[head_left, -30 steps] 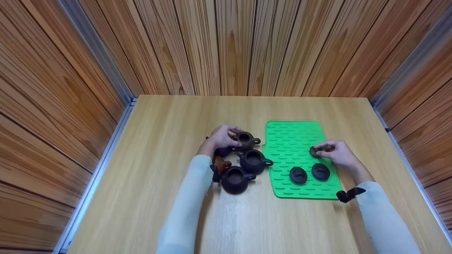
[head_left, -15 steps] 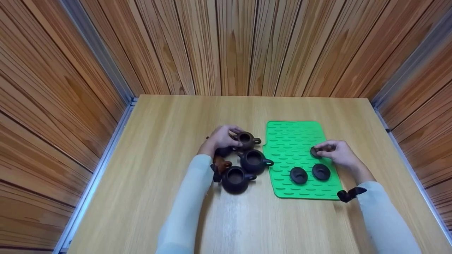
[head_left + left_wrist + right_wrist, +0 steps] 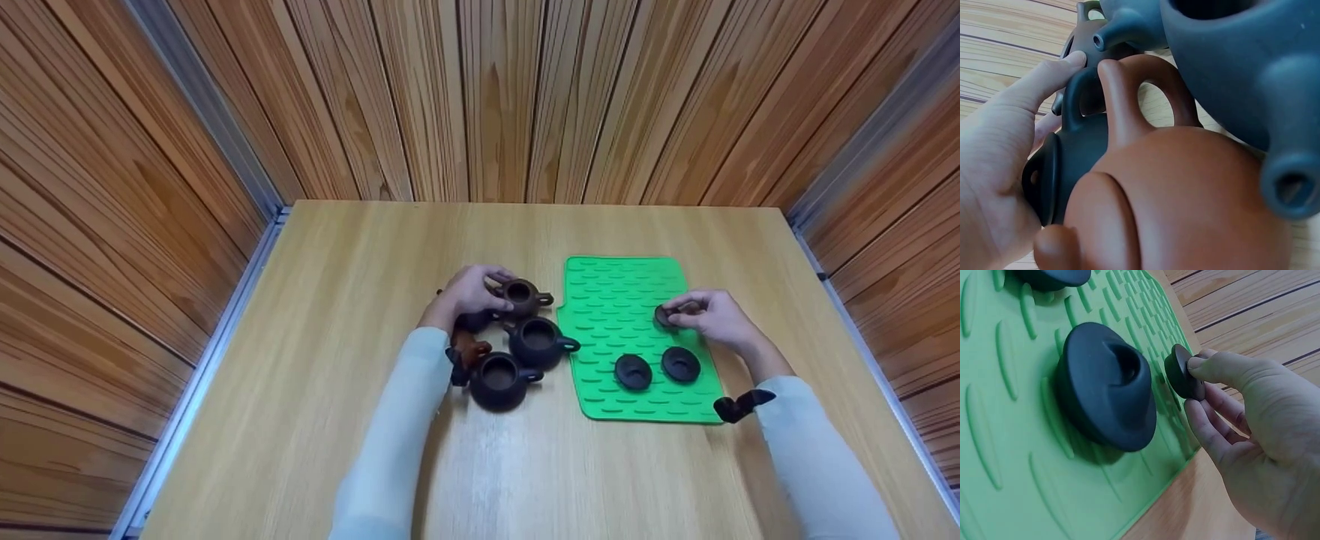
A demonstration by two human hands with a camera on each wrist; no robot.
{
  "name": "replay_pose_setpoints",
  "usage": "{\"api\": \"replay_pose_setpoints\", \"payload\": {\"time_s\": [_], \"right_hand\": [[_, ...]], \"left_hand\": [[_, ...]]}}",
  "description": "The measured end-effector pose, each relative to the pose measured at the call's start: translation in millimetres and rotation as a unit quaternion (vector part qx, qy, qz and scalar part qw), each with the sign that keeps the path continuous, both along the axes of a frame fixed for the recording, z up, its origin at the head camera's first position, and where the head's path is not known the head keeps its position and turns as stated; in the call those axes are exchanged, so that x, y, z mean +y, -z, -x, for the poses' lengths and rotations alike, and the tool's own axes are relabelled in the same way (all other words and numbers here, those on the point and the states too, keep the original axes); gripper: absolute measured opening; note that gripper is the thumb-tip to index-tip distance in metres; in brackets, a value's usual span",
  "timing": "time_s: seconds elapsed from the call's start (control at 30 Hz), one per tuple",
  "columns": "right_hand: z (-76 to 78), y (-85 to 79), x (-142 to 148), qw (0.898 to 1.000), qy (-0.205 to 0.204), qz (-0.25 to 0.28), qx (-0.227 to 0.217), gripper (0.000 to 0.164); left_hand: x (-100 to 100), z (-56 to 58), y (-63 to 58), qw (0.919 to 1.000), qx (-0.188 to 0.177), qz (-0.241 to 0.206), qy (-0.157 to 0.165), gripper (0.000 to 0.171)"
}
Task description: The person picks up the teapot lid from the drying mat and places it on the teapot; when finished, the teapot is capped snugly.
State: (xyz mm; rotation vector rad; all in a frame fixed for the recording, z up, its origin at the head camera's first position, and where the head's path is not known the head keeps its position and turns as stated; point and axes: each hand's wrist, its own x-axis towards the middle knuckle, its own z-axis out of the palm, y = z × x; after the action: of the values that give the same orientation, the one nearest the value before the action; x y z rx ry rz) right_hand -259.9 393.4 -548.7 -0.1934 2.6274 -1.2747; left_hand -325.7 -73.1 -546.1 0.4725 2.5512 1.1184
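My left hand (image 3: 471, 292) grips a small dark-brown teapot (image 3: 534, 304) without a lid, thumb on its near side and fingers behind. In the left wrist view, the thumb tip lies against that pot's wall. Under this hand and wrist are a black lidded teapot (image 3: 1088, 146) and a reddish-brown lidded teapot (image 3: 1202, 191). Between thumb and fingertips, my right hand (image 3: 716, 321) pinches a small dark lid (image 3: 1178, 377), tilted on edge over the green mat (image 3: 615, 300). Two larger black lids, a left one (image 3: 634, 373) and a right one (image 3: 681, 365), lie on the mat.
Two black open-topped teapots, one nearer the mat (image 3: 534, 356) and one in front (image 3: 496, 391), stand close beside the left forearm. The wooden table (image 3: 360, 262) is bounded by plank walls (image 3: 495, 97) at the back and sides.
My right hand has shifted slightly left and away from me with the small lid, which has tilted a little. The left hand and the teapots have stayed in place.
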Motion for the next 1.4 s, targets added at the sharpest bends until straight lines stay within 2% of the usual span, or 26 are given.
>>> {"api": "replay_pose_setpoints", "payload": {"time_s": [0.13,0.33,0.37,0.47,0.57,0.6,0.67,0.77,0.8,1.0,1.1,1.4], "right_hand": [[2.9,-3.6,-7.0,1.000,-0.002,-0.004,-0.007,0.033],[9.3,-8.8,-19.6,1.000,-0.017,-0.010,0.008,0.031],[10.4,-9.8,-21.6,1.000,-0.018,-0.012,0.011,0.030],[12.6,-13.9,-28.2,1.000,-0.020,-0.013,0.011,0.030],[15.3,-17.1,-35.1,1.000,-0.021,-0.013,0.016,0.028],[16.2,-18.1,-37.5,0.999,-0.024,-0.014,0.019,0.028],[18.5,-19.6,-42.4,0.999,-0.029,-0.012,0.023,0.028],[22.6,-21.5,-49.4,0.999,-0.037,-0.008,0.025,0.028],[24.0,-22.0,-52.0,0.999,-0.041,-0.006,0.026,0.028],[32.3,-25.0,-68.8,0.998,-0.052,0.009,0.033,0.027],[35.9,-25.7,-78.3,0.998,-0.055,0.014,0.038,0.026],[42.0,-30.6,-107.3,0.996,-0.075,0.023,0.046,0.023]], "left_hand": [[-0.4,0.0,0.1,1.0000,0.004,0.003,0.002,0.052],[-1.5,1.8,1.1,0.9999,0.002,0.003,0.012,0.053],[-4.0,7.3,9.7,0.9998,0.010,-0.003,0.017,0.053],[-4.6,16.2,18.8,0.9996,0.014,0.001,0.026,0.054],[-5.7,31.1,38.9,0.9993,0.026,0.004,0.027,0.056],[-3.8,31.5,38.1,0.9994,0.023,0.011,0.022,0.056],[-4.3,36.4,45.7,0.9993,0.028,0.012,0.020,0.057],[-6.7,34.2,43.4,0.9995,0.022,0.003,0.022,0.058],[-6.4,31.0,39.1,0.9997,0.018,0.001,0.019,0.057],[-1.3,4.4,1.6,1.0000,-0.007,0.001,0.007,0.054],[-0.6,0.3,-2.8,1.0000,-0.004,0.000,0.004,0.053],[0.5,-0.1,0.4,0.9999,-0.010,-0.009,0.003,0.053]]}}
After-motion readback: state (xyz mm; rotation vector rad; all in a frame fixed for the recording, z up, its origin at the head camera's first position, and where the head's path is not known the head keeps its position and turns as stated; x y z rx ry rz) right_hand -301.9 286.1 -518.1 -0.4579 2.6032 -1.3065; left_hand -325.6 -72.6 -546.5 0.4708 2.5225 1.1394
